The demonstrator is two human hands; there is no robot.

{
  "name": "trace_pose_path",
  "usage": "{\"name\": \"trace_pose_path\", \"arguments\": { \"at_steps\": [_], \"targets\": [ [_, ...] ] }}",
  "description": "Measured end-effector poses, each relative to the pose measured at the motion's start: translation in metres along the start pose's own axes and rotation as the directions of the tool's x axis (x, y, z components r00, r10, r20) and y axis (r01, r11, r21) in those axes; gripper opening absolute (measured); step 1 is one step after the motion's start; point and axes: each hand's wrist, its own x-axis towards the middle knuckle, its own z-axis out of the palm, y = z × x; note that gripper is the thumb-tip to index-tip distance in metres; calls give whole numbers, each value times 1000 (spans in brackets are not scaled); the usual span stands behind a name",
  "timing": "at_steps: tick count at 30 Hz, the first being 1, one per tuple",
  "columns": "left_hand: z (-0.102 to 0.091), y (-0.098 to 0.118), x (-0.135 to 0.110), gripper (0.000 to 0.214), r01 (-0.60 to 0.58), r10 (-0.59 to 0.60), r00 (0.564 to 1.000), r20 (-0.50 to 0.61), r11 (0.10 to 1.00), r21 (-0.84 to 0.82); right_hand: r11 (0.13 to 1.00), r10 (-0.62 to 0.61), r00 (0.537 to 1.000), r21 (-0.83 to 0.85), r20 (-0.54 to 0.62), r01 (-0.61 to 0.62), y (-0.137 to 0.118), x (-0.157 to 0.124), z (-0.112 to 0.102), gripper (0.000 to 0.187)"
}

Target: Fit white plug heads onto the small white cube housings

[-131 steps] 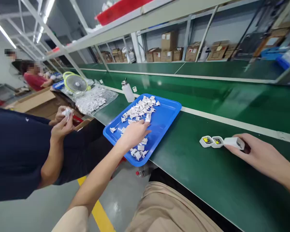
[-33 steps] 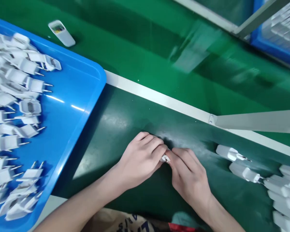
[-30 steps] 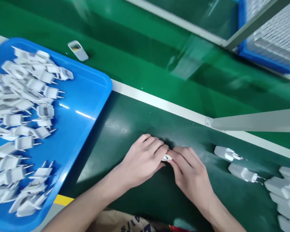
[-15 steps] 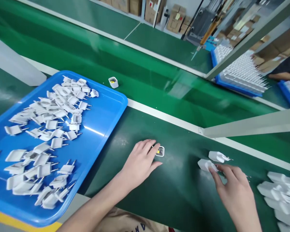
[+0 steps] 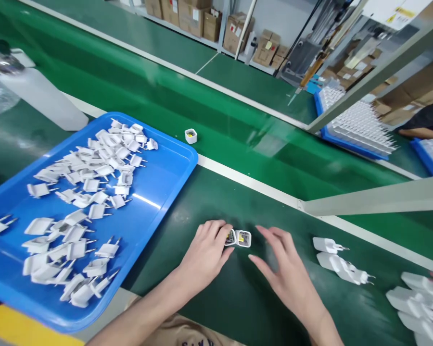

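My left hand (image 5: 206, 251) is closed on a small white charger housing (image 5: 230, 238), thumb and fingertips at its side; yellow and dark parts show inside its open top. Touching or nearly touching it on the right is a second white charger housing (image 5: 244, 239), open end up, with a yellow part inside. My right hand (image 5: 286, 269) is open just right of this one, thumb and fingers apart with nothing between them. Farther right, a white plug charger (image 5: 325, 245) lies on its side, and white plug pieces (image 5: 342, 268) lie just below it.
At left, a blue tray (image 5: 180, 158) bears many white plug covers with pins. Another housing (image 5: 191, 136) sits beyond the bench's white edge strip. Several finished-looking chargers (image 5: 418, 302) lie at far right. A white bottle (image 5: 45, 98) stands behind the tray, and a metal post (image 5: 375, 194) crosses at right.
My right hand has let go of the plug piece at right and moved left, opening beside the housings. Two housings now show at my left hand instead of one. The view has shifted slightly.
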Motion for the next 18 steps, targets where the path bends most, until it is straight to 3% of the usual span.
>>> {"name": "trace_pose_path", "arguments": {
  "at_steps": [2, 5, 7, 9, 12, 14, 18],
  "targets": [
    [-14, 1, -10, 56, 20, -21, 999, 38, 1000, 14, 992, -126, 988, 6, 93, 126, 1, 16, 12, 40],
    [-51, -4, -23, 87, 9, -12, 998, 57, 999, 49, 959, -281, 957, -6, 69, 282, 14, 33, 27, 34],
    [-85, -20, -26, 72, 36, -35, 999, -11, 990, 139, 942, -337, 942, 8, 6, 337, 25, 41, 37, 31],
    [-122, -46, -21, 42, 189, -151, 978, -147, 934, 302, 941, -334, 939, 32, -79, 337, 32, 45, 47, 31],
    [-164, -90, -4, 29, 519, -436, 854, -283, 674, 526, 952, -279, 944, 75, -177, 296, 37, 46, 56, 35],
    [-177, -112, 9, 21, 576, -512, 808, -292, 582, 574, 951, -256, 943, 119, -211, 285, 39, 43, 57, 38],
    [-183, -120, 23, 13, 580, -519, 802, -294, 559, 593, 951, -168, 950, 210, -263, 226, 43, 38, 51, 44]
  ]
}}
